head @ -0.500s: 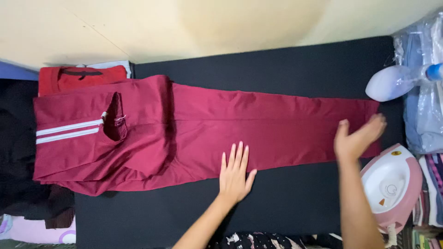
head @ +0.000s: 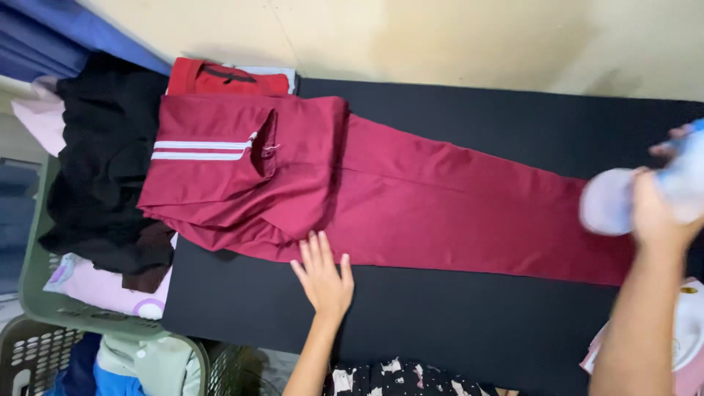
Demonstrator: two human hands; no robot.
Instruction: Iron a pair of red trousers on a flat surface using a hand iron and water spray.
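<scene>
The maroon trousers (head: 411, 198) lie spread flat along the black worktop (head: 469, 323). Left hand (head: 323, 277) presses the lower edge, fingers slightly apart. Right hand (head: 660, 213) is clamped on a spray bottle (head: 623, 198) (blurred). Judged: laid out, dampening and pressing outstanding.

Both forearms are bare, no sleeves, rings or watch visible. Black garment with pale print (head: 400, 378) shows at bottom centre of the frame.
</scene>
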